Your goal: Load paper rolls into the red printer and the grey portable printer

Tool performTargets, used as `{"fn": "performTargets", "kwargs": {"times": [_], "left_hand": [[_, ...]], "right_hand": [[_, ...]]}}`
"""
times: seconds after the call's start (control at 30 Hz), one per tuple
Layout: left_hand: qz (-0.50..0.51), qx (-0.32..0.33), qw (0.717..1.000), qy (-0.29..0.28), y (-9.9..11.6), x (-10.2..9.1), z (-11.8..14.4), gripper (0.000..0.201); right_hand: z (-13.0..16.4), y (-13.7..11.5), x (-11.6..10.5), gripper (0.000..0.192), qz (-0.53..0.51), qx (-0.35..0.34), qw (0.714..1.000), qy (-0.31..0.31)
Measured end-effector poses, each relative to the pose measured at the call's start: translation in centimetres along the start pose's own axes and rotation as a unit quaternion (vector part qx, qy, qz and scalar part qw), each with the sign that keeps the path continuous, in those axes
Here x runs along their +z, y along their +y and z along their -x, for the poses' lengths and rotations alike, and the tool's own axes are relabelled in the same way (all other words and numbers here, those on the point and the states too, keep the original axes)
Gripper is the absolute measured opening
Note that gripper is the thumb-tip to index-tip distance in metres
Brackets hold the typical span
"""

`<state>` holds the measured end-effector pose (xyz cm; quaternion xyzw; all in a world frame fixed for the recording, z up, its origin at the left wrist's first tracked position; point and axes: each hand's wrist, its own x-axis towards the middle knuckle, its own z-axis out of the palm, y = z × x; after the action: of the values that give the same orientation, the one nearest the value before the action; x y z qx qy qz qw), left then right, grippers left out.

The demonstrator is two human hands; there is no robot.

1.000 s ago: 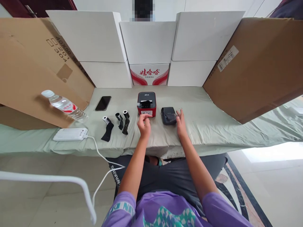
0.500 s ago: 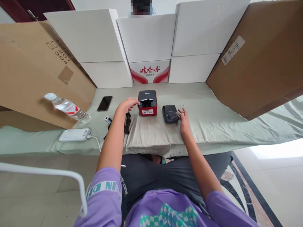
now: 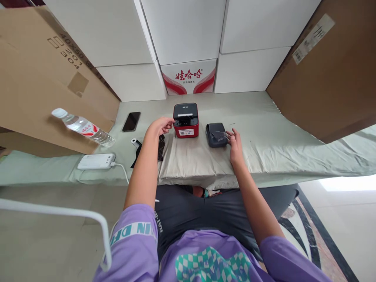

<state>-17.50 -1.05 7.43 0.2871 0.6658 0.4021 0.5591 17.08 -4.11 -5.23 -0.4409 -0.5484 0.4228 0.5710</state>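
Note:
A small red and black box-shaped machine (image 3: 186, 120), which looks like a label printer, stands on the cloth with a recess in its top. My left hand (image 3: 163, 126) is at its left side, with a fingertip at the upper edge and the other fingers loosely curled. To the right lies a flat dark grey device (image 3: 216, 134) with rounded corners. A piece of clear plastic (image 3: 221, 135) rests across its front right part. Against that device's right edge is my right hand (image 3: 235, 145), fingers apart; I cannot tell whether they touch the plastic.
On the left are a phone (image 3: 131, 122), a white roll (image 3: 135, 142), dark crumpled material (image 3: 161, 147), a cabled white power bank (image 3: 96, 161) and a tilted water bottle (image 3: 85, 127). White boxes (image 3: 188, 31) wall the back. Cardboard (image 3: 329, 78) stands at the right.
My view has tilted down. The black piece across the recess of the red machine lies differently, and my left fingers have shifted slightly along its edge. My right hand stays by the grey device.

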Motion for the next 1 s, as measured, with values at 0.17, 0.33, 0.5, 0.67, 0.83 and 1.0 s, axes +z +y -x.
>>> {"fn": "performTargets", "kwargs": {"times": [0.17,0.33,0.5,0.67,0.83,1.0], "left_hand": [[0.005,0.013,1.0,0.009,-0.3,0.4,0.1,0.026],[-0.073,0.048,0.995,0.043,0.4,0.7,0.5,0.024],[-0.352,0.202,0.896,0.178,2.5,0.7,-1.1,0.02],[-0.588,0.32,0.741,0.04,5.4,3.1,-4.7,0.026],[-0.659,0.191,0.727,-0.032,7.3,5.4,-6.6,0.023],[-0.573,0.167,0.799,-0.075,7.1,5.4,-6.4,0.026]], "right_hand": [[0.1,-0.3,0.0,0.065,-0.002,0.007,1.0,0.006],[-0.4,0.2,0.2,0.061,0.0,0.0,1.0,0.011],[-0.8,0.7,0.4,0.059,0.006,-0.001,1.0,0.028],[-0.9,0.0,0.3,0.059,0.007,0.014,0.999,0.036],[-1.0,-0.5,0.2,0.06,-0.011,0.037,0.998,0.047],[-1.0,-0.3,0.2,0.06,-0.003,0.027,0.999,0.032]]}}
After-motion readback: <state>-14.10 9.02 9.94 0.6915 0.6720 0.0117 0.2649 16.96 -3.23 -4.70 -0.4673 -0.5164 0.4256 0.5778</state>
